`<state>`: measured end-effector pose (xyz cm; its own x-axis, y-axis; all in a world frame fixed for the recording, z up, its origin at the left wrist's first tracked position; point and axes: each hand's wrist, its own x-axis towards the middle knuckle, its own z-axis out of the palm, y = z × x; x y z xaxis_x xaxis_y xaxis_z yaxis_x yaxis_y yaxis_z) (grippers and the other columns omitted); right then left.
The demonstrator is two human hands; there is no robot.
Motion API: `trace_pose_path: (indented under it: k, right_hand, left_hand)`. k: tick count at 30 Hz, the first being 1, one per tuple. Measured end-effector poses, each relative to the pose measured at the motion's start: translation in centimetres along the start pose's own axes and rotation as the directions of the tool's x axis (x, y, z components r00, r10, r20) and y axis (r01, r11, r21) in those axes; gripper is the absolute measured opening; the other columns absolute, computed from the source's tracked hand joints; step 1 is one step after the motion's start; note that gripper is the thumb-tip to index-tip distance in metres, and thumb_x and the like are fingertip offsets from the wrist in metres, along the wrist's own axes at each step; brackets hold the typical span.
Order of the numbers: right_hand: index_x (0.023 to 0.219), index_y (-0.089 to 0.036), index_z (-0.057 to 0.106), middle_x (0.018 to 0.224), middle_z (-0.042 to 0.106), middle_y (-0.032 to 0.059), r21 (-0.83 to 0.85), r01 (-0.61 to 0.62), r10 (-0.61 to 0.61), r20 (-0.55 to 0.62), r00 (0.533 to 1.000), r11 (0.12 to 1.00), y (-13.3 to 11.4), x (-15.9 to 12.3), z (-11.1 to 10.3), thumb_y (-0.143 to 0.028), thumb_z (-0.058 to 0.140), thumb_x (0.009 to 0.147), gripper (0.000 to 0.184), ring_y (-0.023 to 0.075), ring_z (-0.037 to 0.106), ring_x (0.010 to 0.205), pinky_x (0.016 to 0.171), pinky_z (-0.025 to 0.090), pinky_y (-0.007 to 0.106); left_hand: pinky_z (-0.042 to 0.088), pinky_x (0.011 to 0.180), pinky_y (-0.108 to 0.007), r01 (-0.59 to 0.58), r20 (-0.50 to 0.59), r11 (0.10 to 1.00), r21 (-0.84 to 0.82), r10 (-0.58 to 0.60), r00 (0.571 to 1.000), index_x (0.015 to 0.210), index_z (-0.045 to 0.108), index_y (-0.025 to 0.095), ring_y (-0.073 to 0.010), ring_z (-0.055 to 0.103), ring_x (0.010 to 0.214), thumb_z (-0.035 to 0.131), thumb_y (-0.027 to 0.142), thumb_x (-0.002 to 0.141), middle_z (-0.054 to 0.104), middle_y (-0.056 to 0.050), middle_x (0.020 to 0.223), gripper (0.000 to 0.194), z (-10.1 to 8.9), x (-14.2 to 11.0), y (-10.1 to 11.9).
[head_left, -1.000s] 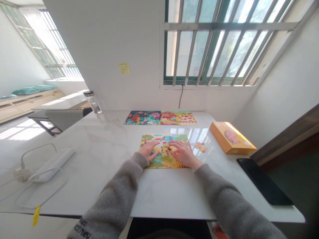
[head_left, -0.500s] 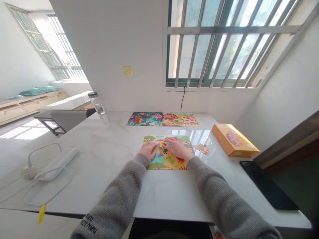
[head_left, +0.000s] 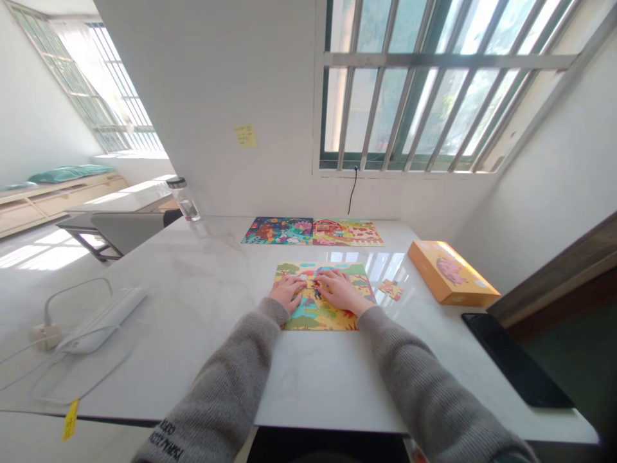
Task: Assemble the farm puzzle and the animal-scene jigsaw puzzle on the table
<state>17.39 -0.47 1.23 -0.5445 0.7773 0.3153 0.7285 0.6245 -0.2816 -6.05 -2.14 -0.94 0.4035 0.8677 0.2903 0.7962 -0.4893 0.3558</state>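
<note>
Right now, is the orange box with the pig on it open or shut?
Shut: the orange box lies flat with its pig-picture lid on top, and nothing sticks out.

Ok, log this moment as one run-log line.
left hand: flat on jigsaw puzzle | right hand: flat on jigsaw puzzle | loose puzzle piece: on marble table, right of jigsaw puzzle

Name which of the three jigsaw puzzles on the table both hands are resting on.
The nearest puzzle, with trees on yellow ground: the left hand and right hand both rest on it. The barn puzzle and the blue one lie further back, untouched.
</note>
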Motion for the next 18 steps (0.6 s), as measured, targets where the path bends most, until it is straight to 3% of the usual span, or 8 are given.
trace_pose_path:
  k: [9,18]
  right_hand:
    - [0.148,-0.02,0.046,0.155,0.045,0.011,0.013,0.05,-0.051,0.113,0.992,0.999,-1.5,-2.6,-0.5,-0.037,0.044,0.102,0.05,0.0267,0.038,0.143,0.119,0.029,0.049]
    - [0.153,-0.022,0.039,0.158,0.04,0.0098,-0.038,0.046,-0.04,0.135,0.99,0.998,-2.5,-2.8,-0.4,-0.049,0.039,0.102,0.057,0.028,0.031,0.148,0.122,0.022,0.054]
  left_hand:
    - [0.038,0.113,-0.049,-0.037,-0.016,0.999,0.011,0.037,0.999,0.121,0.066,0.021,-0.0277,0.051,0.125,0.056,0.023,0.088,0.063,-0.008,0.13,0.035,0.1,-0.1,-0.2]
    - [0.039,0.113,-0.049,-0.084,-0.024,0.996,-0.005,0.083,0.996,0.123,0.065,0.021,-0.0271,0.052,0.126,0.055,0.022,0.087,0.063,-0.009,0.132,0.037,0.2,-0.1,-0.6]
